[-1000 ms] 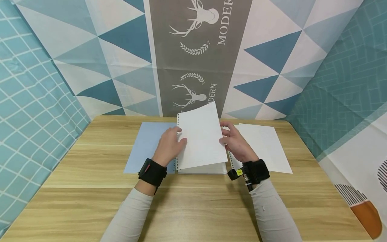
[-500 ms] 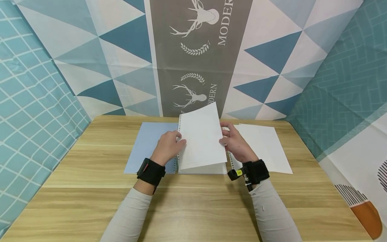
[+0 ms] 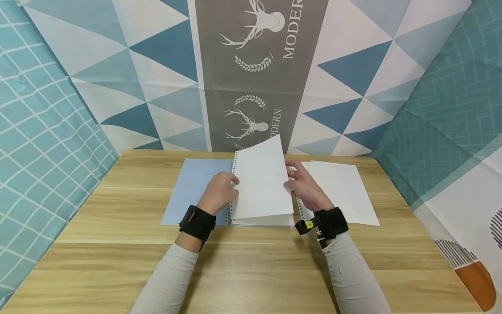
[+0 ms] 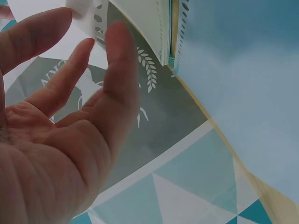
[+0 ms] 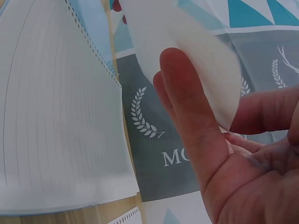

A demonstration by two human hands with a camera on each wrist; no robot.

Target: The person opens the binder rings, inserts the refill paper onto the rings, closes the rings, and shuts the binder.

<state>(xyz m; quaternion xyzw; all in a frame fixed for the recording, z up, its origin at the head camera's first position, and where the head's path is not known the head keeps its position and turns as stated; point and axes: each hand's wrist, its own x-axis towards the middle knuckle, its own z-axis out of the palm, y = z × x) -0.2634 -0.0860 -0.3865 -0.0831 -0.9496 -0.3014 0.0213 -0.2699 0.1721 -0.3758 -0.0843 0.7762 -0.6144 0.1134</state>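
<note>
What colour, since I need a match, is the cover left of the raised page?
The cover is light blue, seen best in the head view.

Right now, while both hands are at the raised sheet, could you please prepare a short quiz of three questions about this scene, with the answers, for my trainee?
1. True or false: in the head view, the raised sheet has a row of holes along its left edge.
2. Choose one: in the head view, the right hand is at which edge of the raised sheet? a) left b) right c) top
3. Fill in: the coloured panel lying on the wooden table, left of the raised sheet, is light ____.

Key: 1 true; 2 b; 3 blue.
</note>
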